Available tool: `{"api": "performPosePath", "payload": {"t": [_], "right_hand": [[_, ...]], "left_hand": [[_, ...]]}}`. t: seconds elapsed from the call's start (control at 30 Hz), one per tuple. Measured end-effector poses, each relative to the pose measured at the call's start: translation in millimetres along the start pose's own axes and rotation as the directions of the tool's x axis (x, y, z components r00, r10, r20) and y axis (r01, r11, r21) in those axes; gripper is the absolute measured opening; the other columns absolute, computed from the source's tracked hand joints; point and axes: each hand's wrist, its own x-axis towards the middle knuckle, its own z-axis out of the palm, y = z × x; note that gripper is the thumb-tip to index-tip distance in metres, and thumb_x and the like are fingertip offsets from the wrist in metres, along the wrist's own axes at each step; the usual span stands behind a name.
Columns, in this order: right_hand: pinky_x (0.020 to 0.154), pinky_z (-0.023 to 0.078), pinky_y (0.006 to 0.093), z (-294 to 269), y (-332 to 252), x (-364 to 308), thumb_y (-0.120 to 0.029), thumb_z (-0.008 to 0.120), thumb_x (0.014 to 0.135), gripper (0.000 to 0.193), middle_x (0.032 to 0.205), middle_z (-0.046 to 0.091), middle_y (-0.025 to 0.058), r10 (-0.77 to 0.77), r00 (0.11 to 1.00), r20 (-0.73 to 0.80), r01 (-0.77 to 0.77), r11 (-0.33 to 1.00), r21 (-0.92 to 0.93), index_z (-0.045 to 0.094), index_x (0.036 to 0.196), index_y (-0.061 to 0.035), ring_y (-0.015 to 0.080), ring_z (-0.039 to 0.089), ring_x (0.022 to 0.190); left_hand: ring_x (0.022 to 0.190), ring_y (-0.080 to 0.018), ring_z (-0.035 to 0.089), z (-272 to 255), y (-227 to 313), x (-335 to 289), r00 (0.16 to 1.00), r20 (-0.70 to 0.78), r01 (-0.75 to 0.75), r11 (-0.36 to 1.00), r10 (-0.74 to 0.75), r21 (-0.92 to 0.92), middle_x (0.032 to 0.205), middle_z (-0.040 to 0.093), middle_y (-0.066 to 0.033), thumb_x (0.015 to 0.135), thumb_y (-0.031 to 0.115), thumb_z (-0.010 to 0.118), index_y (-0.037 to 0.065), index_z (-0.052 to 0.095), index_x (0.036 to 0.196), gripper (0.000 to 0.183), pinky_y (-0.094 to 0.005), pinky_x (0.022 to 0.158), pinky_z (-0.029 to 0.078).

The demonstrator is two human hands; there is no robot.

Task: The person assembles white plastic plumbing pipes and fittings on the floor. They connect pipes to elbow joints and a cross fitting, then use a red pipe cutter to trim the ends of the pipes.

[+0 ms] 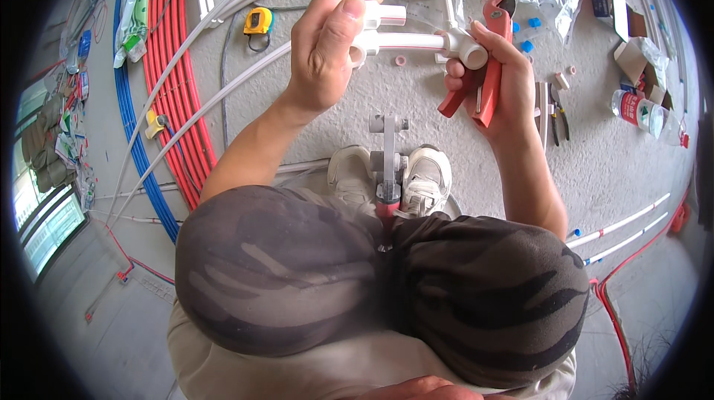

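My left hand (pixel 323 50) is closed round white plastic pipe fittings at the left end of a short white pipe (pixel 413 42). A short pipe stub (pixel 392 15) juts rightward from that grip. At the pipe's right end, a white fitting (pixel 471 51) with a round open mouth is held against my right hand (pixel 509 69). The same hand grips a red pipe cutter (pixel 489 91), its handles spread and pointing down. Between my shoes stands a pipe fusion welder (pixel 387 147) with grey heads and a red lower part.
Red pipes (pixel 182 65) and blue pipes (pixel 134 132) run along the left floor. A yellow tape measure (pixel 258 21) lies near my left hand. On the right are pliers (pixel 559 114), a plastic bottle (pixel 639 111), open boxes (pixel 634 58) and blue caps (pixel 527 47).
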Motion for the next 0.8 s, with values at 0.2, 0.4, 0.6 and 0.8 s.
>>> {"api": "performPosePath", "payload": {"t": [0.2,0.4,0.6,0.8], "right_hand": [[0.06,0.057,0.0415,-16.5,13.8,-2.0,-0.026,0.064,0.103,0.024,0.084,0.065,0.0115,-0.033,0.986,-0.164,0.027,0.999,-0.033,0.062,0.104,-0.0021,0.0218,0.064,0.066],[0.081,0.061,0.0452,-29.1,43.4,-29.6,-0.015,0.069,0.095,0.033,0.099,0.065,0.009,0.082,0.981,-0.176,-0.132,0.947,-0.293,0.058,0.122,0.0003,0.0233,0.069,0.086],[0.09,0.051,0.0335,-28.1,43.0,-58.8,-0.001,0.074,0.089,0.058,0.115,0.06,0.0094,0.123,0.992,0.033,-0.075,0.776,-0.627,0.049,0.14,0.0028,0.0185,0.06,0.103],[0.095,0.048,0.0344,13.2,25.8,-46.8,-0.024,0.079,0.09,0.059,0.111,0.057,0.0083,0.264,0.951,0.159,-0.044,0.627,-0.778,0.049,0.134,0.0036,0.0173,0.056,0.105]], "left_hand": [[0.067,-0.0013,0.045,-7.5,5.1,1.4,0.999,-0.019,0.045,0.998,-0.044,0.039,0.092,0.068,-0.0009,0.112,0.034,0.045,0.002,0.065,0.121,0.039,-0.0198,0.056,0.031],[0.068,-0.0018,0.044,-12.1,6.2,5.9,0.996,-0.091,0.005,0.991,0.007,0.132,0.095,0.063,0.0003,0.112,0.03,0.045,0.002,0.064,0.118,0.034,-0.0207,0.055,0.033],[0.065,-0.0016,0.04,-20.6,10.1,11.2,0.987,-0.122,-0.071,0.97,0.102,0.233,0.088,0.06,0.0022,0.112,0.03,0.042,0.002,0.063,0.12,0.036,-0.0208,0.055,0.03],[0.068,-0.0015,0.042,-13.8,4.1,16.6,0.984,-0.146,-0.074,0.978,0.103,0.195,0.09,0.06,0.0027,0.112,0.033,0.043,0.005,0.065,0.119,0.036,-0.0212,0.055,0.031]]}}
